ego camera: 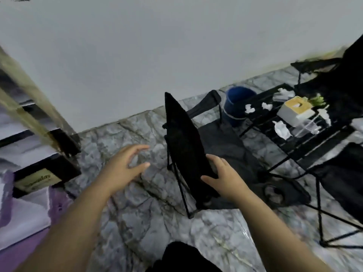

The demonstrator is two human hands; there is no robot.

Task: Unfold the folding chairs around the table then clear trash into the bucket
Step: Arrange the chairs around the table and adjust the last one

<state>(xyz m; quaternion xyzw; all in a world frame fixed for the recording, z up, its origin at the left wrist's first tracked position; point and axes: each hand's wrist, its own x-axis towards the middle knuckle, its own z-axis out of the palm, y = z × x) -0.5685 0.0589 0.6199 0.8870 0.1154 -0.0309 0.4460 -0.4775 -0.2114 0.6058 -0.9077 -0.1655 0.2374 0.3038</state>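
A black folding chair (181,138) stands on the floor in front of me, its fabric back seen edge-on. My right hand (225,177) grips the near top corner of that back. My left hand (125,163) hovers open to the left of the chair, fingers spread, touching nothing. A blue bucket (238,101) stands by the wall beyond the chair. Right of it is a low black table (306,146) with crumpled white tissues (281,129) scattered on it. More black chairs stand at the far right, one behind the table (349,75) and one near its front (345,185).
On the table sit a white tissue box (296,109), a small green plant (317,100) and a clear container (307,126). A white wall runs along the back. A dark wooden frame and purple surface (29,222) fill the left. The floor is grey marble.
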